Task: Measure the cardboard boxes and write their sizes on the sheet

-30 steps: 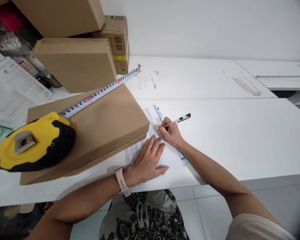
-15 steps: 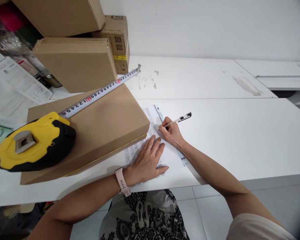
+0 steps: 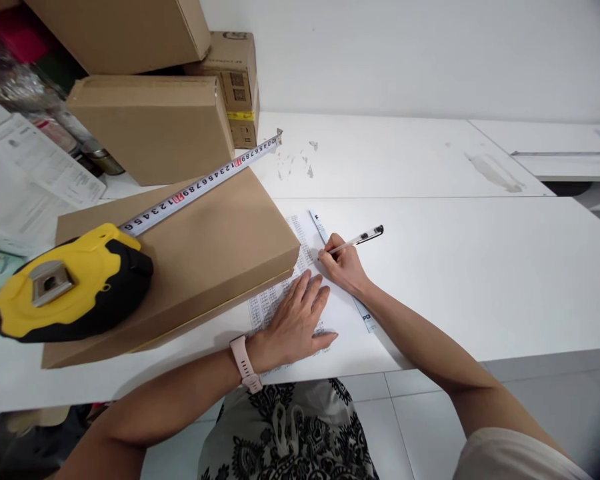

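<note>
My right hand (image 3: 344, 265) pinches a pen (image 3: 363, 238), its tip down on a sheet of paper (image 3: 337, 303) with rows of small marks. Flat on that sheet lies my left hand (image 3: 297, 323), fingers spread, holding nothing. A pale blue printed strip (image 3: 319, 227) passes under my right hand and wrist. Left of the hands, a flat brown cardboard box (image 3: 215, 247) covers part of the sheet. On top of the box rests a yellow and black tape measure (image 3: 73, 287), its blade (image 3: 200, 187) drawn out across the lid past the far edge.
More cardboard boxes (image 3: 150, 127) are stacked at the back left against the wall. Printed papers (image 3: 35, 167) and plastic-wrapped goods stand at the far left. The white table (image 3: 455, 267) runs on to the right, with a shelf gap (image 3: 580, 187) beyond its far right corner.
</note>
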Tool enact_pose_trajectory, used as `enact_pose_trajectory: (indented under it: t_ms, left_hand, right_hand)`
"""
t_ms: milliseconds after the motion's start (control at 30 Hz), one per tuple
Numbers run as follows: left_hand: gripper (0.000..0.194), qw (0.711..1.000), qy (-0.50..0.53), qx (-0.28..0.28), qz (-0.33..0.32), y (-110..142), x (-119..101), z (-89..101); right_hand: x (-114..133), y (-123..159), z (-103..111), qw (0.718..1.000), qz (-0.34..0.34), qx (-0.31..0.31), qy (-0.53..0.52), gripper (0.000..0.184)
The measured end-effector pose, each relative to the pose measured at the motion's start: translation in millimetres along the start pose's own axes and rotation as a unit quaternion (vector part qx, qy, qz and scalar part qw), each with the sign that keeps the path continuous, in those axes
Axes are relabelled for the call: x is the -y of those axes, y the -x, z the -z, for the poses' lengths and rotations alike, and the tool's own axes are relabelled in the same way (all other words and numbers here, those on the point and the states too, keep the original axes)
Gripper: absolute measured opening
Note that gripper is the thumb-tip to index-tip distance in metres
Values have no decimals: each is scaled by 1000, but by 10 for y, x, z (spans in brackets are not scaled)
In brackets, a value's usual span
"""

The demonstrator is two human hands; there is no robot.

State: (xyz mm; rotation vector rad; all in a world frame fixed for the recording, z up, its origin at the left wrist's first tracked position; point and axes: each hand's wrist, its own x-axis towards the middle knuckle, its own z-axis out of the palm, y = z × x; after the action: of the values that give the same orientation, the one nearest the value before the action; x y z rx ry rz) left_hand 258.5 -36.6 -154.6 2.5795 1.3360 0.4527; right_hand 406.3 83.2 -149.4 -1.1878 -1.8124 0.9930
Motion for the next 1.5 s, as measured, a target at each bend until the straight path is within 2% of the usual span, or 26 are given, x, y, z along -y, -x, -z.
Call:
enact_pose_trajectory:
  t_ms: [433,567,633,700,767,833,867,933,1000,1033,1100,1133,1200,1233,1267,1367,1433,1500]
  left_hand:
    - [77,1000,4,-2,-1,1,-1,-6]
    - [77,1000,9,-10,-2,22,6,-16]
    - [77,1000,8,-10,-3,31,15,-33]
    - [79,1000,6,-6,-1,28,20,-51]
    - [77,1000,4,-4,2,16,9,-51]
    - [65,1000,2,-26,-6,16,-31,3]
    - [57,998,-2,-55,-18,32,-65,60]
    - [40,987,-11,-150,-50,116,-161,248]
    - [33,962,-34,-263,-68,285,-274,521]
    - [34,947,-54,-313,-56,399,-318,678]
    - [39,906,-127,-403,31,656,-340,1005]
    - [41,871,-161,-453,96,785,-306,1162]
    - [46,797,-216,-534,178,1010,-144,1436]
    - [55,791,-215,-532,213,1099,-30,1545]
    - [65,798,-186,-517,246,1172,91,1635]
    - [92,825,0,-453,336,1298,393,1799]
    - [101,836,74,-399,368,1319,489,1845]
    - [101,840,78,-381,378,1306,514,1854]
  right_hand:
    - [9,3,-7,1000,2,2,5,18]
    - [-16,-5,17,999,15,-35,23,20]
    - [-63,-30,78,995,46,-63,55,14]
    - [-136,-64,175,986,99,-63,119,9]
    - [-224,-100,286,968,150,-38,197,20]
    - [-310,-127,377,948,173,-10,268,31]
    - [-349,-137,406,938,176,3,299,35]
    - [-413,-149,426,923,179,14,341,40]
    - [-456,-153,410,916,176,9,360,47]
    - [-467,-152,395,915,173,3,364,52]
    - [-469,-148,369,918,164,-16,361,61]
    - [-457,-145,361,921,160,-27,355,63]
    - [-411,-136,358,928,157,-57,334,60]
    - [-378,-129,361,931,157,-77,321,57]
    - [-341,-119,366,934,159,-97,307,53]
    - [-212,-61,371,944,166,-147,244,44]
    - [-120,7,355,953,169,-163,192,39]
    - [-23,91,322,960,170,-164,149,36]
